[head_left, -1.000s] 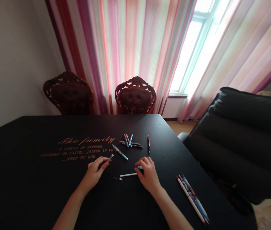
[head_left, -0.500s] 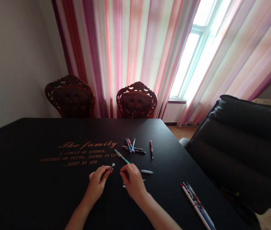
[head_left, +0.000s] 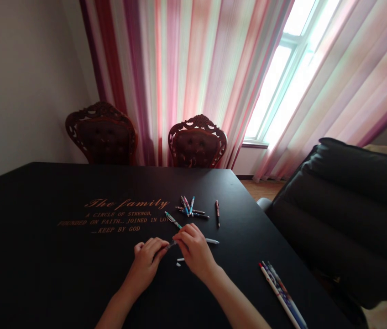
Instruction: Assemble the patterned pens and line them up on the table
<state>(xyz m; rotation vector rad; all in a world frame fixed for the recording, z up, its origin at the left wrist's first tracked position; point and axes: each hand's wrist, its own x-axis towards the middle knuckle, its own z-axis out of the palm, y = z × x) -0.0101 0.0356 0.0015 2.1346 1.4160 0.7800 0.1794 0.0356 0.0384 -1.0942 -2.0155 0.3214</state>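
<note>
My left hand (head_left: 148,261) and my right hand (head_left: 194,250) meet over the black table (head_left: 60,269). The left hand's fingers are closed on a short pen part (head_left: 170,246), and the right hand's fingertips pinch its other end. A white pen piece (head_left: 211,241) lies just right of my right hand. A thin white refill (head_left: 180,260) and a tiny white bit lie under the hands. A teal pen (head_left: 173,220) lies just beyond my fingers.
A small heap of coloured pens (head_left: 190,208) and a single dark red pen (head_left: 217,213) lie farther back. Several pens (head_left: 280,292) lie together near the right table edge. Gold lettering (head_left: 121,214) marks the tabletop. Two carved chairs (head_left: 196,141) stand behind it, a black padded chair (head_left: 344,214) at right.
My right hand left the white piece and refill on the table and moved left to meet my left hand. Both hands now pinch the short pen part.
</note>
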